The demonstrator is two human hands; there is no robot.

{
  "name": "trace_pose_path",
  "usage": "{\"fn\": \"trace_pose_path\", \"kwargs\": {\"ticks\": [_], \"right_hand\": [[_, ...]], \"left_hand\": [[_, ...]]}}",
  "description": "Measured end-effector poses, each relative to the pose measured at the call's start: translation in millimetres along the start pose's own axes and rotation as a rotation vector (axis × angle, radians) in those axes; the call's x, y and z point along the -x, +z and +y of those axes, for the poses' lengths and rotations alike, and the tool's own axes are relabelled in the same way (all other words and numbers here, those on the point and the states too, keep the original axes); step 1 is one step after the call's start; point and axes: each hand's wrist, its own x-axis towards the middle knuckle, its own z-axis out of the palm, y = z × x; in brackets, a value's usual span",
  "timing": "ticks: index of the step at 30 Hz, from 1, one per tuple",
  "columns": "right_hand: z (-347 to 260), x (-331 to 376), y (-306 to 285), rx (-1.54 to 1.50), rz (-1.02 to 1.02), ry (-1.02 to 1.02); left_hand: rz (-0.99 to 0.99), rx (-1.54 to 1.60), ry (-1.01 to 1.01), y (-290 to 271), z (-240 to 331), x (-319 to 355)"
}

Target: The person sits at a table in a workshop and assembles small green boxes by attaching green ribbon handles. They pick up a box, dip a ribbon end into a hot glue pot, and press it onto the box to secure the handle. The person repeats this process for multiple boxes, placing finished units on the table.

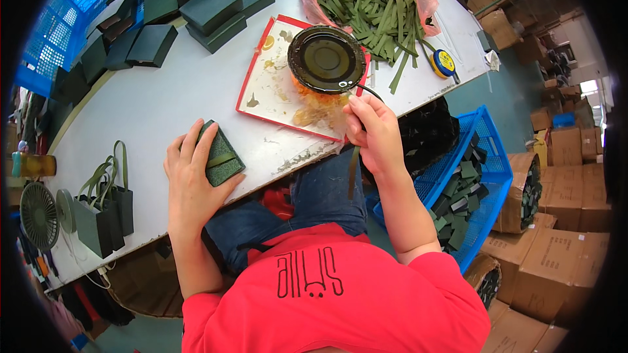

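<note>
On the white desk [163, 101], near its front edge, a small dark green box [220, 155] is pressed flat by the left hand [193, 180], whose fingers are spread apart over it. At about 3 o'clock from this box, a thin green ribbon strip [354, 170] is pinched between the closed fingers of the right hand [374, 132]. Just at 12 o'clock from that hand, a round black glue pot [326, 59] is placed on a red-edged tray [275, 85].

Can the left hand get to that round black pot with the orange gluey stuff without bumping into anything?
Probably yes. The left hand rests on a small green box, and only bare table and the flat red-edged tray lie between it and the round black pot.
</note>
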Motion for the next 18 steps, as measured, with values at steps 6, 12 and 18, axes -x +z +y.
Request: {"fn": "trace_pose_path", "kwargs": {"ticks": [6, 12, 18], "right_hand": [[1, 35, 17, 0.139, -0.251, -0.016], [-4, 53, 41, 0.264, -0.625, 0.313], [1, 55, 54, 0.339, -0.646, 0.413]], "left_hand": [[0.081, 0.354, 0.201, -4, -2, -3], [-0.033, 0.516, 0.449, -7, 6, -13], [-0.072, 0.512, 0.489, -8, 9, -15]]}}
